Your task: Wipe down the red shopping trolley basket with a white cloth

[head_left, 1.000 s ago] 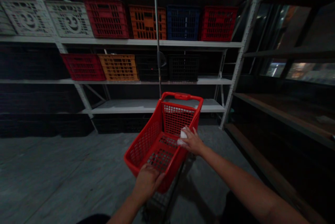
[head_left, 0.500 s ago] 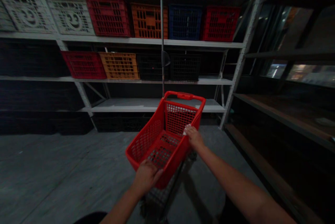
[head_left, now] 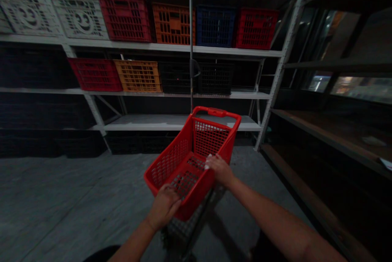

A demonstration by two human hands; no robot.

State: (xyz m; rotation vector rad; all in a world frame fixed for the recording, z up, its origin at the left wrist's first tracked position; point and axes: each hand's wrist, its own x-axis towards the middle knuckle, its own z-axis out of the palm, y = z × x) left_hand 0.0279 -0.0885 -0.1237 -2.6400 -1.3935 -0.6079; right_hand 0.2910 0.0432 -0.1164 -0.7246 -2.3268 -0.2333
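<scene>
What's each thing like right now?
Red plastic shopping cart: upright.
Bare left hand: curled over the cart's near rim.
Bare right hand: at the cart's side rim, holding a white crumpled wad.
Wad: partly covered.
Red, orange, yellow, blue, white plastic crates: standing on pale metal shelves.
Black plastic crates: in shadow.

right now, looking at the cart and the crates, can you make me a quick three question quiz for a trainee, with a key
1. Multiple choice: Which hand holds the white wad?
a) left
b) right
c) neither

2. True or false: The yellow crate sits one shelf below the blue crate.

3. Fill in the blank: The left hand is on the end of the red cart opposite its ____.

Key: 1. b, the right hand; 2. true; 3. handle.
</scene>
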